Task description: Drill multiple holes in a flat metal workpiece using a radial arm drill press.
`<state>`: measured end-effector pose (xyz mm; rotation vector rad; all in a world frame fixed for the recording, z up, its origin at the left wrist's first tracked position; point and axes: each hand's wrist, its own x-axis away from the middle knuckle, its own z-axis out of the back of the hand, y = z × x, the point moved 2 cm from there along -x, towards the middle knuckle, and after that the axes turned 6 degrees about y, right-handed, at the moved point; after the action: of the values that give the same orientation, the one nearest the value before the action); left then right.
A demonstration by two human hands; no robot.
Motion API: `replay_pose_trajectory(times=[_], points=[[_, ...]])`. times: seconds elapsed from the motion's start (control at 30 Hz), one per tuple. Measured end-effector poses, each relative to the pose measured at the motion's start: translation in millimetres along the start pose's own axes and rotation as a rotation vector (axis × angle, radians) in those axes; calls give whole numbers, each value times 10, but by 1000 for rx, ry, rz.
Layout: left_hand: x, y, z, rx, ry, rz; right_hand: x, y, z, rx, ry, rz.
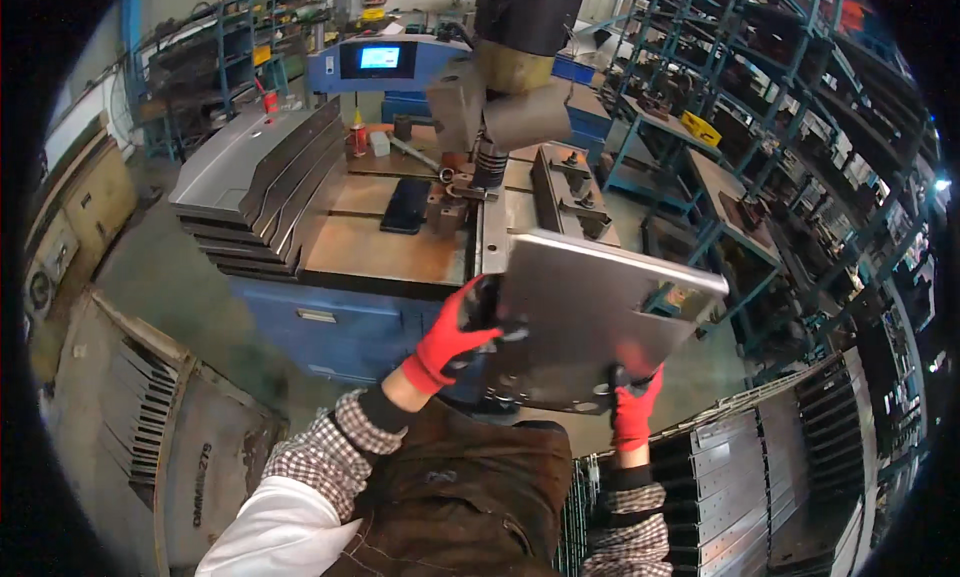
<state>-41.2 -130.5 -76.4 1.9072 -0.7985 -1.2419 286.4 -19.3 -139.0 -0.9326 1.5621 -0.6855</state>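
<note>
Gloved hands (pixel 455 339) gripping metal panel (pixel 590 312)

The flat grey sheet-metal panel (pixel 600 317) looks smooth with a dull satin sheen, gripped by the left hand (pixel 455 337) and right hand (pixel 632 407) in red knitted cloth gloves with dark, rubbery-looking fingers. The rust-brown steel press table (pixel 370 242) is matt and rough, its base painted glossy blue. Stacked grey bent metal sheets (pixel 250 182) at its left edge shine faintly.
</note>
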Motion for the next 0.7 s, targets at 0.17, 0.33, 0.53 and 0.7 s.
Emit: replay_pose_trajectory(times=[0.17, 0.33, 0.53, 0.7], points=[[737, -553, 456, 202, 180, 424, -885, -1538, -998, 747, -633, 508], [873, -1690, 406, 1242, 181, 832, -1083, -1360, -1816, 1057, -1011, 854], [771, -2546, 890, 387, -149, 295, -1124, -773, -2331, 1181, -1157, 758], [954, -2585, 571, 812, 13, 914, -988, -314, -2089, 1107, -1090, 715]])
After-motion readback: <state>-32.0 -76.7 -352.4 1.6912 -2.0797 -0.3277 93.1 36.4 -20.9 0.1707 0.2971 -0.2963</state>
